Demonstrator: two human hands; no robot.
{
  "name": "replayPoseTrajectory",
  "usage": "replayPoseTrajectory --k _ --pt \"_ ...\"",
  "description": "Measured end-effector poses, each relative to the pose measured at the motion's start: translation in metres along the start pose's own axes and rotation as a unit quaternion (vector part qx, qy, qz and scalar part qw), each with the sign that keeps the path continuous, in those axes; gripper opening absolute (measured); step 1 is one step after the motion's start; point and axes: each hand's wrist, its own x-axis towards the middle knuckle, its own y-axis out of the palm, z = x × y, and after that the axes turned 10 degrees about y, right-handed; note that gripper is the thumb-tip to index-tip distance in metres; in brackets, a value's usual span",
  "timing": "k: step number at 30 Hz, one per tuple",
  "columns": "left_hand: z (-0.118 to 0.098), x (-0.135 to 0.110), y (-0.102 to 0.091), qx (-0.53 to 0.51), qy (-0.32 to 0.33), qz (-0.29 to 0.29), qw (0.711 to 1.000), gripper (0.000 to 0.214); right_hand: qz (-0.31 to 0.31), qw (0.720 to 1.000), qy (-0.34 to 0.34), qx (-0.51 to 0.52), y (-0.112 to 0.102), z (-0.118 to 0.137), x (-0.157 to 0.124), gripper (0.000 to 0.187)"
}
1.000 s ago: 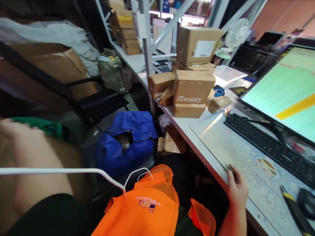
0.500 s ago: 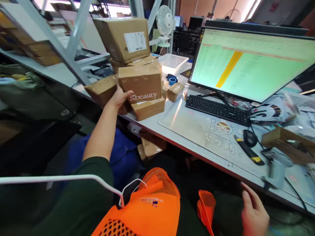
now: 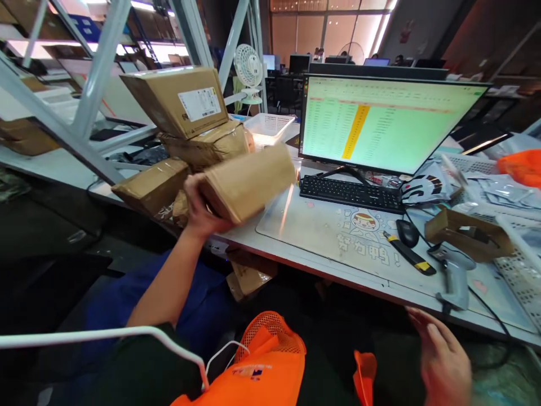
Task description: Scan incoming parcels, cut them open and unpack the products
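My left hand (image 3: 198, 206) grips a brown cardboard box (image 3: 247, 183) by its left end and holds it tilted in the air over the desk's left part. Behind it is a stack of cardboard parcels (image 3: 181, 121), the top one bearing a white label. My right hand (image 3: 442, 358) hovers below the desk's front edge at the lower right, fingers apart, holding nothing. An orange mesh vest (image 3: 253, 369) on a white hanger lies on my lap.
On the white desk (image 3: 338, 270) are a printed mat, a black keyboard (image 3: 349, 193), a monitor (image 3: 382, 121), a mouse (image 3: 408, 232), a yellow-black utility knife (image 3: 409, 254), a grey barcode scanner (image 3: 452, 273) and an open small box (image 3: 465, 235). Metal shelving stands at left.
My left hand has lifted the box off the stack and swung it right, tilted. The view has shifted right. My right hand stays below the desk edge.
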Motion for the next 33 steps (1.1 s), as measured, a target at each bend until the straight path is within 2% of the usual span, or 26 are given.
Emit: replayPoseTrajectory --k 2,3,5,6,7,8,9,10,12,14,15,17,19,20,21,22,24,25,26,27,29,30,31,32,33 --pt "-0.029 -0.028 0.018 -0.004 0.086 0.125 0.988 0.086 0.150 0.984 0.034 0.095 0.043 0.026 0.006 0.052" --pt "-0.041 -0.041 0.028 -0.026 0.127 0.207 0.970 0.064 0.230 0.966 0.056 0.107 0.064 0.038 0.010 0.060" --pt "-0.059 -0.063 0.048 -0.087 0.206 0.359 0.906 0.026 0.359 0.921 0.115 0.100 0.099 0.056 0.020 0.078" --pt "-0.064 -0.072 0.056 -0.113 0.247 0.409 0.871 0.026 0.395 0.903 0.146 0.088 0.112 0.061 0.024 0.081" --pt "-0.067 -0.080 0.064 -0.130 0.287 0.437 0.842 0.036 0.409 0.892 0.172 0.085 0.123 0.063 0.027 0.080" --pt "-0.066 -0.086 0.069 -0.139 0.322 0.443 0.825 0.044 0.411 0.886 0.193 0.090 0.132 0.063 0.029 0.077" --pt "-0.063 -0.092 0.074 -0.140 0.351 0.429 0.821 0.051 0.406 0.884 0.210 0.102 0.138 0.061 0.029 0.074" --pt "-0.059 -0.096 0.076 -0.134 0.370 0.401 0.827 0.056 0.398 0.882 0.222 0.120 0.142 0.057 0.028 0.071" --pt "-0.047 -0.102 0.079 -0.109 0.380 0.328 0.858 0.062 0.387 0.879 0.233 0.154 0.147 0.048 0.022 0.067" --pt "-0.036 -0.102 0.082 -0.073 0.346 0.255 0.900 0.067 0.384 0.876 0.231 0.177 0.148 0.042 0.018 0.065" --pt "-0.032 -0.098 0.083 -0.055 0.308 0.225 0.923 0.071 0.380 0.877 0.223 0.189 0.147 0.042 0.017 0.064" --pt "-0.030 -0.083 0.088 -0.043 0.195 0.179 0.963 0.078 0.377 0.881 0.197 0.206 0.143 0.048 0.018 0.066" --pt "-0.036 -0.060 0.095 -0.103 0.054 0.171 0.978 0.080 0.395 0.882 0.164 0.201 0.138 0.063 0.024 0.073" --pt "-0.042 -0.048 0.099 -0.160 -0.012 0.201 0.966 0.081 0.414 0.879 0.147 0.186 0.136 0.073 0.028 0.078" --pt "-0.051 -0.037 0.104 -0.225 -0.065 0.256 0.938 0.086 0.437 0.875 0.129 0.164 0.135 0.085 0.032 0.083" --pt "-0.061 -0.029 0.111 -0.286 -0.098 0.328 0.895 0.094 0.459 0.871 0.109 0.133 0.135 0.096 0.036 0.086" --pt "-0.085 -0.022 0.125 -0.370 -0.110 0.463 0.798 0.110 0.488 0.870 0.059 0.049 0.135 0.119 0.043 0.090" --pt "-0.097 -0.024 0.131 -0.392 -0.105 0.499 0.765 0.116 0.493 0.869 0.030 0.001 0.134 0.127 0.047 0.092" --pt "-0.106 -0.029 0.137 -0.404 -0.105 0.508 0.753 0.120 0.493 0.869 0.002 -0.046 0.131 0.134 0.051 0.094" --pt "-0.114 -0.036 0.141 -0.408 -0.114 0.493 0.760 0.123 0.484 0.870 -0.029 -0.088 0.124 0.138 0.056 0.092" --pt "-0.119 -0.052 0.143 -0.405 -0.157 0.422 0.796 0.127 0.420 0.889 -0.099 -0.155 0.097 0.136 0.071 0.079" --pt "-0.118 -0.059 0.141 -0.400 -0.180 0.372 0.818 0.129 0.349 0.908 -0.134 -0.186 0.077 0.131 0.081 0.070" --pt "-0.113 -0.064 0.138 -0.392 -0.196 0.316 0.841 0.130 0.253 0.928 -0.166 -0.218 0.055 0.124 0.094 0.063" --pt "-0.107 -0.068 0.135 -0.380 -0.204 0.260 0.864 0.130 0.132 0.940 -0.181 -0.256 0.032 0.114 0.109 0.060" --pt "-0.100 -0.069 0.133 -0.361 -0.201 0.206 0.887 0.130 -0.003 0.941 -0.165 -0.294 0.010 0.104 0.125 0.061"
